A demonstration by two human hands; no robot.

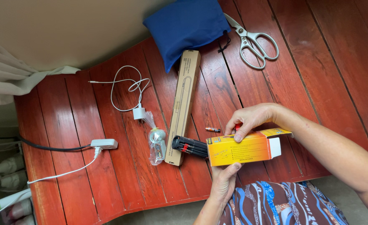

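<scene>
Red slatted wooden worktop (pixel 109 179), glossy, seen from above; contents listed left to right.

Green-and-white handle (pixel 0 204), far lower left, off the worktop edge.

White power strip (pixel 104 144) with a black cable running left and a white plug and lead trailing down-left from it.

White charging cable (pixel 125 89), loosely looped, ending in a small white adapter (pixel 139 113).

Clear plastic bag (pixel 156 143), twisted at the top, holding a small pale-green and white item; lies just beside the long carton.

Long narrow kraft-brown carton (pixel 184 104), lying nearly upright in the picture, with a black line drawing along its face and small black print near the upper end.

Blue fabric pouch (pixel 186 27) with a dark drawstring, overlapping the top end of the brown carton.

Small battery (pixel 212 130), orange and dark, lying loose between the brown carton and the right hand.

Black tool (pixel 190 146) with red details, its body protruding leftward from the open end of the yellow-orange box.

Yellow-orange box (pixel 240 150), rectangular, held level above the worktop's near edge; dark panel at the left end, lines of black print on the face, white flap open at the right end.

Left hand (pixel 224 181), under the box, fingers clamped on its lower edge.

Right hand (pixel 250 118), on the box top, fingers closed against the upper edge, thumb down the face.

Pale metal scissors (pixel 252 41), blades shut, upper right, partly under the pouch.

Patterned blue-and-brown garment (pixel 275 204), lower right.
</scene>
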